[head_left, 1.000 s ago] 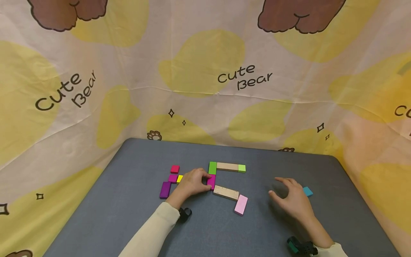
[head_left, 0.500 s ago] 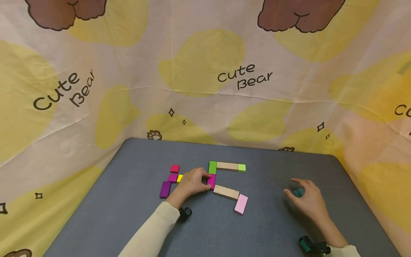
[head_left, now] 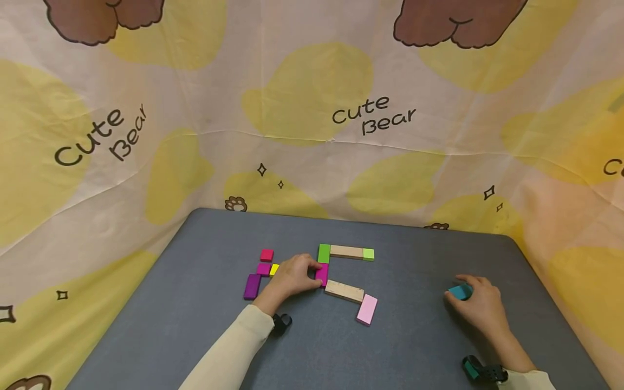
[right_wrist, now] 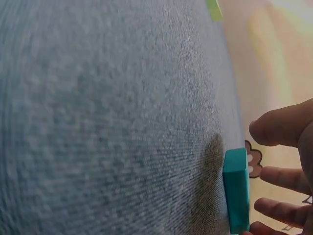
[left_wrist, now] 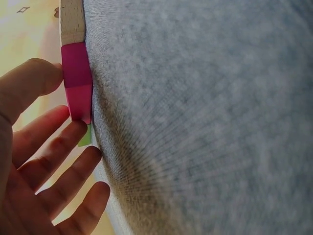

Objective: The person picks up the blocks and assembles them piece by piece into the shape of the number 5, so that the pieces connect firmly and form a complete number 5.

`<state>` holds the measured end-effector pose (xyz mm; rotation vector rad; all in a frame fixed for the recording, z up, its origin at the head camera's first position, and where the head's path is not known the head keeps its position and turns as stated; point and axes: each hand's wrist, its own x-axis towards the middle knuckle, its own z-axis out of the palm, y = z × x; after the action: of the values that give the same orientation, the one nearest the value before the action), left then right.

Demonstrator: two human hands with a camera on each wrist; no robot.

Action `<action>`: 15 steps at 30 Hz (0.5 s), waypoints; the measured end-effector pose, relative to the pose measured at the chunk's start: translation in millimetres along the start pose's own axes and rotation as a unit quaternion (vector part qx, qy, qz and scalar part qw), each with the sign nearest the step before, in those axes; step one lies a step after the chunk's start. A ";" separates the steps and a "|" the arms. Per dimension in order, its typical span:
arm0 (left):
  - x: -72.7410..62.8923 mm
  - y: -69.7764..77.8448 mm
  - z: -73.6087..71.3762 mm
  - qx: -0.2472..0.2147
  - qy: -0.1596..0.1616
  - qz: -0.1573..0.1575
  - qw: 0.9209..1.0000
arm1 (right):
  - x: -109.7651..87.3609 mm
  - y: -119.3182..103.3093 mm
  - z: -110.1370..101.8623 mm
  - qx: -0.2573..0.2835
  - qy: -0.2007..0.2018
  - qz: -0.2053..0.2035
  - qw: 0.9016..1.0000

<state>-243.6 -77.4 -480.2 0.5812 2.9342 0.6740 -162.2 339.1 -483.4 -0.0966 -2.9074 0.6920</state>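
My left hand (head_left: 292,277) pinches a magenta block (head_left: 322,274) between thumb and fingertips. In the left wrist view the thumb is at one side of the magenta block (left_wrist: 77,73) and the index and middle fingertips at the other. The block lies in line with a green block (head_left: 324,253) and beside a plain wooden block (head_left: 344,291). On the right, my right hand (head_left: 482,303) is around a blue block (head_left: 460,292), thumb and fingers spread. The right wrist view shows a gap between the thumb and the blue block (right_wrist: 236,188), which lies on the table; fingertips are near its side.
A pink block (head_left: 367,310) touches the wooden block's end. Farther back, another wooden block (head_left: 346,252) runs to a light green block (head_left: 368,254). Left of the left hand lie red (head_left: 266,255), magenta (head_left: 264,269), yellow (head_left: 274,269) and purple blocks (head_left: 252,286) on the grey table (head_left: 400,352).
My right hand has moved right to the blue block, which now shows between its thumb and index finger. My left hand stays at the magenta block.
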 end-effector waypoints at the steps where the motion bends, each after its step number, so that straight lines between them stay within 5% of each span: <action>1: 0.1 0.1 -0.1 0.001 -0.001 0.001 1.000 | 0.5 0.4 -0.4 -0.001 -0.003 0.001 1.000; 15: -2.6 4.1 -4.1 -0.003 -0.010 -0.011 1.000 | 3.2 7.3 2.9 -0.006 0.002 0.003 1.000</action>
<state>-240.4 -76.7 -474.7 0.5501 2.9145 0.6701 -165.6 344.7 -488.8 -0.1083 -2.9085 0.6759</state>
